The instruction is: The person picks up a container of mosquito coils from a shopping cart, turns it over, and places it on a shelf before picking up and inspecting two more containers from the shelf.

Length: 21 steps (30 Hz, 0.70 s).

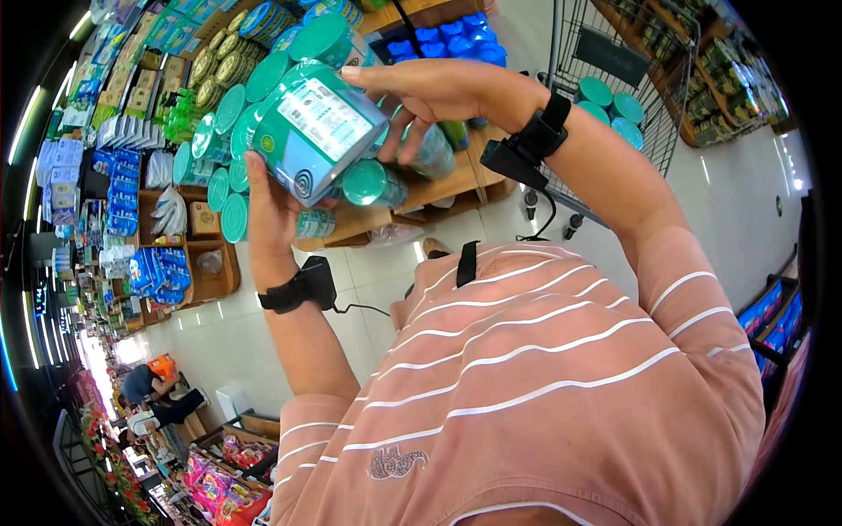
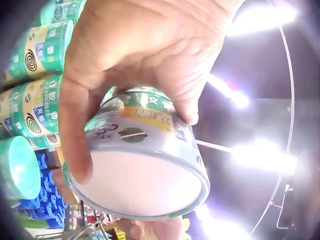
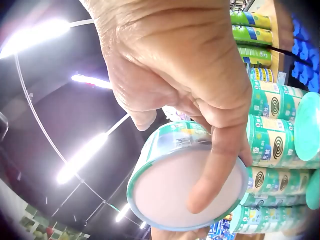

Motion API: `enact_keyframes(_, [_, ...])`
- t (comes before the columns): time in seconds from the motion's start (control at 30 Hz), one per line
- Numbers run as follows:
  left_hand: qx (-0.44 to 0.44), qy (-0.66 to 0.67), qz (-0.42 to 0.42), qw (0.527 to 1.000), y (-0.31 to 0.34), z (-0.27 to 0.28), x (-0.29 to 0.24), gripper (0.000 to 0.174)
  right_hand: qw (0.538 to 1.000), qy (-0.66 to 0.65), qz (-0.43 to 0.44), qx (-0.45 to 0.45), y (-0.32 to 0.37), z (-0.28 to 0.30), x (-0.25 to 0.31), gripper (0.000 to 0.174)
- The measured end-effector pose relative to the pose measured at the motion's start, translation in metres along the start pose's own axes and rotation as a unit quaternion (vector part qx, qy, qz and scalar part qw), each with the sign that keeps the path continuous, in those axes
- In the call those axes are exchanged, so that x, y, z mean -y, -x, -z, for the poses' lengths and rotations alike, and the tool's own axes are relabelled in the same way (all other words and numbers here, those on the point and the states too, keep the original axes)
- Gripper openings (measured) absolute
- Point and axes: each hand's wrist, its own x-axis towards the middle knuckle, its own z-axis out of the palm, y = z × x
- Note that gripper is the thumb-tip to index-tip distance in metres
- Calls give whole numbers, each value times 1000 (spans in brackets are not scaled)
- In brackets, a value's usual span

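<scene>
Teal round tin (image 1: 320,131), white label, pale flat end, is held up just before stacked tins (image 1: 230,131) on a shelf (image 1: 438,188). Left hand (image 1: 272,210) and right hand (image 1: 438,88) each curl a grip round its rim; bare floor (image 1: 219,342) beside.

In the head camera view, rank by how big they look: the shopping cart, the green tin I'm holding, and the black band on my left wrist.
1. shopping cart, though farther off
2. green tin, close to the camera
3. black band, clearly smallest
</scene>
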Motion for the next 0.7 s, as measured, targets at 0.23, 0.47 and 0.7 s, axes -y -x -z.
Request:
enact_keyframes(0.23, [11,8,11,1000,-8,11,-2,81,1000,-25,-7,12,-14,5,-11,85])
enact_keyframes(0.47, [-9,-5,15,1000,-4,8,-5,76,998,-70,-4,3,-32,4,-33,76])
enact_keyframes(0.7, [-100,-57,-23,993,14,14,5,85,990,-135,-29,-34,-48,-6,-48,57])
